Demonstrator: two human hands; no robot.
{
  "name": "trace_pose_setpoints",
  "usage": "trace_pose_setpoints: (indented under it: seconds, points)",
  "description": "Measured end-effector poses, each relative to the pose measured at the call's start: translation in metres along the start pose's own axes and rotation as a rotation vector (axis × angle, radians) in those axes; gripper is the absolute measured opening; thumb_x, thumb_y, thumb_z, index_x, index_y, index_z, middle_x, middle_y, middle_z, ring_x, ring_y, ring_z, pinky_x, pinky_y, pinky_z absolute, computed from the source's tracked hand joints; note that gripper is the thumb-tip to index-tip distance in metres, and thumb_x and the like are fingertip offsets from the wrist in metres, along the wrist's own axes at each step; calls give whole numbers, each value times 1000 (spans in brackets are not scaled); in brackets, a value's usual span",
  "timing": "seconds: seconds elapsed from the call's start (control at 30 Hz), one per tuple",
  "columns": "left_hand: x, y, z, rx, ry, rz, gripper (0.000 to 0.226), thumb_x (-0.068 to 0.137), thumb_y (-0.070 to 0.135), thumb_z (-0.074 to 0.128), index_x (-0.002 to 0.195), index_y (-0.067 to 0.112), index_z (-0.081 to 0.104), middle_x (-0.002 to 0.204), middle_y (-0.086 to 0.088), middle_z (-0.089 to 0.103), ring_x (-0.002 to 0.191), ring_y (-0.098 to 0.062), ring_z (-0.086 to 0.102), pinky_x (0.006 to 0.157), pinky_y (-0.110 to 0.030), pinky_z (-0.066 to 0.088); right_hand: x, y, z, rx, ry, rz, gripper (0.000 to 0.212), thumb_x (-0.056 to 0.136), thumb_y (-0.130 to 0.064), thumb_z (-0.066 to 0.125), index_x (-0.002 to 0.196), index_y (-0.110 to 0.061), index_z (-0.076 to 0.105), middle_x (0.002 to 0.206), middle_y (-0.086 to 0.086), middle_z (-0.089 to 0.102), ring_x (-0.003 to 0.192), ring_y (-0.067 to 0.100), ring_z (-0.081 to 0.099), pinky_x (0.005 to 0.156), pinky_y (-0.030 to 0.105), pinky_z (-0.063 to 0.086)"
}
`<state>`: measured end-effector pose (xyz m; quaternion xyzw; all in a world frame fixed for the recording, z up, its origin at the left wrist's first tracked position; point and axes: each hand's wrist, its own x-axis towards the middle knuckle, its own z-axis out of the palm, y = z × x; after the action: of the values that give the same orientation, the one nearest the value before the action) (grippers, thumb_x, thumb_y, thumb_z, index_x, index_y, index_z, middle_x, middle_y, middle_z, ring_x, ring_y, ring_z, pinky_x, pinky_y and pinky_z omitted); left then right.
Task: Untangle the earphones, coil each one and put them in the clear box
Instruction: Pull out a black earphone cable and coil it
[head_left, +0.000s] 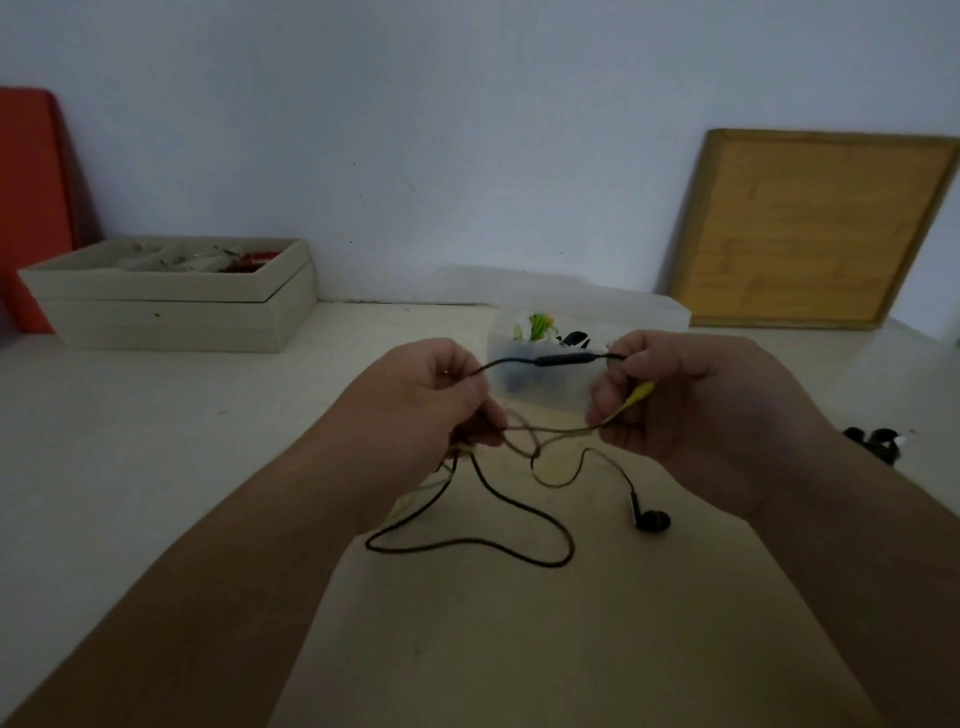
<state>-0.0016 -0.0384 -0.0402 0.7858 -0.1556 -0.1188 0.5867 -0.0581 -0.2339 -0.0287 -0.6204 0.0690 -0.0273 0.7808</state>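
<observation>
Left hand (431, 395): raised above the bench, fingers curled, pinching the black cord at its left end; more cord is bunched under the fingers.
Right hand (670, 395): raised, level with the left, thumb and fingers pinching the same black cord's right end; a yellow cord runs through the lower fingers.
Black earphones (652, 521): one stretch is pulled taut between the hands, with the inline remote (563, 359) near the right hand. The rest hangs in a wide loop onto the bench. One earbud lies on the bench below the right hand.
Yellow earphones (641, 391): bright yellow piece at the right hand's fingers. A thin cord crosses to the left hand, twisted round the black cord between and below the hands.
Clear box (545, 389): on the bench just behind the hands, in the gap between them, no lid on it. It holds a green-yellow coil (540, 326) and something black.
Bench (156, 441): pale, back edge against the wall. There is open surface left of the left arm and between the forearms.
Wooden tray (166, 306): back left against the wall, well apart from the hands.
Red board (31, 208): leans on the wall behind the tray.
Framed wooden panel (810, 228): leans on the wall back right.
Small black object (878, 441): on the bench beyond the right wrist, too dim to tell what.
</observation>
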Motion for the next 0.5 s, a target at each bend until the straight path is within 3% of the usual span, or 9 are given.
trace_pose_setpoints:
  seconds: [0.07, 0.17, 0.3, 0.43, 0.5]
  points:
    - [-1, 2, -1, -114, 23, -30, 17, 101, 15, 51, 89, 8, 59, 62, -3, 60, 59, -19, 68, 48, -20, 47, 1, 1, 0, -63, 8, 7, 8, 70, -6, 49, 76, -10, 52, 59, 8, 53, 55, 22, 51, 60, 33, 41]
    - [0, 0, -6, -41, 10, -6, 21, 92, 29, 64, 82, 11, 61, 55, 2, 46, 44, -13, 47, 46, -26, 40, 3, 1, -2, -122, 22, 4, 12, 81, -2, 45, 76, -9, 52, 65, 8, 51, 50, 18, 40, 51, 29, 30]
    - [1, -3, -11, 205, -6, 85, 21, 73, 20, 84, 82, 19, 65, 61, 4, 59, 44, -4, 45, 42, -16, 39, 5, -2, -8, -123, 86, -27, 16, 81, 0, 46, 74, -11, 55, 73, 6, 48, 42, 12, 27, 53, 30, 11]
    - [1, -4, -17, 592, -33, 176, 34, 64, 20, 90, 86, 28, 66, 70, 7, 64, 49, 4, 51, 48, -7, 40, 3, -7, -11, -109, 105, -47, 8, 66, -5, 51, 72, -10, 52, 67, 5, 43, 42, 11, 22, 50, 29, 10]
    - [2, -6, -18, 738, -77, 169, 37, 62, 21, 91, 84, 32, 64, 74, 11, 63, 55, 7, 53, 50, -8, 40, 3, -8, -12, -65, 104, -61, 11, 58, -10, 49, 69, -10, 50, 67, 6, 46, 49, 16, 32, 52, 30, 20]
